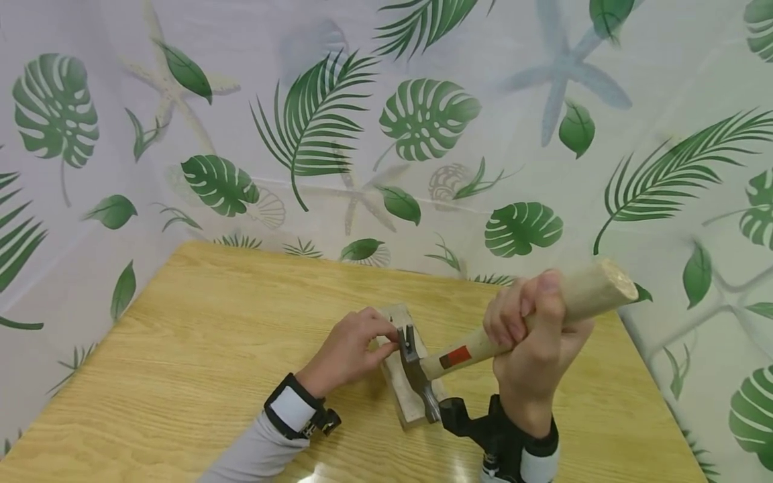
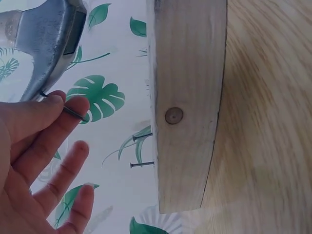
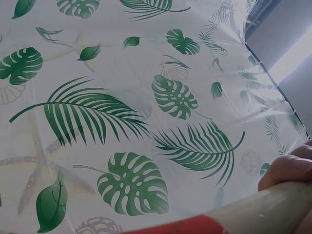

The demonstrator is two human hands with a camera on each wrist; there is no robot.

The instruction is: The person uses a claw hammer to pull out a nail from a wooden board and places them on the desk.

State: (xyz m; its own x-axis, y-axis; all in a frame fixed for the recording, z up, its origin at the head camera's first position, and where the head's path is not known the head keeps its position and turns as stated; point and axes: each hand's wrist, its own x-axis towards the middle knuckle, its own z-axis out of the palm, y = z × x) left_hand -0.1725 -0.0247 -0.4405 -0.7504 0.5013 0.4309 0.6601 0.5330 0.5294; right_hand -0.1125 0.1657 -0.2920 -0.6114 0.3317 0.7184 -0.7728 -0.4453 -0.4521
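My left hand pinches a thin nail between thumb and index finger, its other fingers spread loosely in the left wrist view. A light wooden block lies on the table beside that hand. Two nails stick out of the block near one end. My right hand grips the wooden handle of a claw hammer, which has a red and dark band. The hammer head overlaps the block in the head view, its claw right by the left fingertips and the pinched nail's head.
The block and hands are over a yellow wood-grain table. A white curtain with green leaf prints hangs behind and along the sides of the table. Each wrist wears a black strap with a small camera.
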